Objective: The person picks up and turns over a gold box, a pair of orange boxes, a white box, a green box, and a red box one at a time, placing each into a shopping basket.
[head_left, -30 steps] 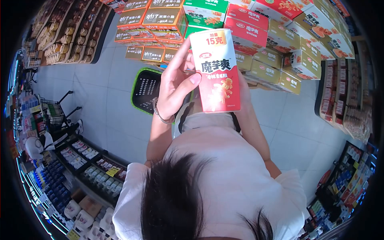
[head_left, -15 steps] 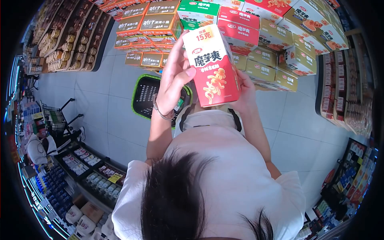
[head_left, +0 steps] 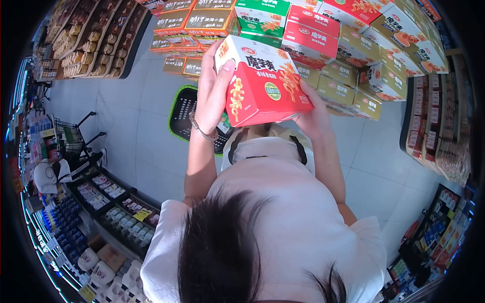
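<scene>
A red and white snack box (head_left: 273,88) is held up in front of the body, its broad printed face and one narrow side showing. My left hand (head_left: 214,83) grips its left end, thumb on the narrow side, with a bracelet on the wrist. Around the right end of the box is my right hand (head_left: 314,108), its fingers partly hidden behind the box. Just beyond the box are stacked red boxes (head_left: 310,40), green boxes (head_left: 260,22) and gold boxes (head_left: 336,93).
A green-rimmed black basket (head_left: 177,113) is low at the left. Orange boxes (head_left: 209,19) are stacked beyond. Shelves (head_left: 108,45) stand at the far left and right. A shopping cart (head_left: 70,139) and a person in a white cap (head_left: 45,177) are at the left.
The box has turned from showing its narrow side to showing its broad face as well. Both hands still hold it. The stacked boxes appear shifted slightly right in view.
</scene>
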Demonstrator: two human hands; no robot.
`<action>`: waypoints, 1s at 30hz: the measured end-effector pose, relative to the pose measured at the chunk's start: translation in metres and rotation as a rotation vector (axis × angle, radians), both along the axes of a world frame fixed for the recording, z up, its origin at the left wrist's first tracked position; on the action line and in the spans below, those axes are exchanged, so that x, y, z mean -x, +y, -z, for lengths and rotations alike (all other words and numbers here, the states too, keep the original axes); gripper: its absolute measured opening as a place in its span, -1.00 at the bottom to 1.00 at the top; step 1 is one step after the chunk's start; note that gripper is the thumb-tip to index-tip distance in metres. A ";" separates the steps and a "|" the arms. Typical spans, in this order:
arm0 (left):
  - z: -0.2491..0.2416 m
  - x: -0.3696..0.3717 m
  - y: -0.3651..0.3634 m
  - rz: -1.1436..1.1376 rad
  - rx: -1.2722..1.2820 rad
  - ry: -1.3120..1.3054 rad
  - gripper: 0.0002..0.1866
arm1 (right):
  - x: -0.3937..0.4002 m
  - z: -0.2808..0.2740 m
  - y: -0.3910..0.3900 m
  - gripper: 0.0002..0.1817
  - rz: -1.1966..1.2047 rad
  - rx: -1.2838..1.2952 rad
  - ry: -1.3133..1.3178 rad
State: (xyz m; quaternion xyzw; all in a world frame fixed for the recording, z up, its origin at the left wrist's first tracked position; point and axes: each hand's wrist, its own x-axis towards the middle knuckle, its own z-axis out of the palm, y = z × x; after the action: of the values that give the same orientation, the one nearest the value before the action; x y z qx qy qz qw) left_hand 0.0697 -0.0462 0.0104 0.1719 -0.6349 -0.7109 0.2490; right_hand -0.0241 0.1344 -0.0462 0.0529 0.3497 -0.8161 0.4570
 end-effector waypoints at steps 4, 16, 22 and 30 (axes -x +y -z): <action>0.008 0.000 -0.005 -0.056 -0.190 0.063 -0.49 | 0.011 0.007 0.008 -0.49 -0.324 0.516 0.003; 0.008 -0.009 0.000 0.089 -0.625 0.090 -0.54 | -0.005 -0.012 0.004 -0.33 0.001 -0.173 0.579; 0.036 -0.008 -0.002 0.120 -0.362 -0.065 -0.57 | 0.000 -0.008 0.006 -0.22 0.004 -0.055 0.644; 0.040 -0.008 -0.023 0.164 0.193 -0.163 -0.59 | -0.008 -0.007 -0.003 -0.24 0.032 -0.106 0.453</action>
State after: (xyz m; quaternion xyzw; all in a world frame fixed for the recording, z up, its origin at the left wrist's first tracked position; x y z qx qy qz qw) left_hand 0.0776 -0.0687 -0.0298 0.1517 -0.7303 -0.6482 0.1532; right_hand -0.0161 0.1317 -0.0395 -0.1024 0.4849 -0.7947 0.3505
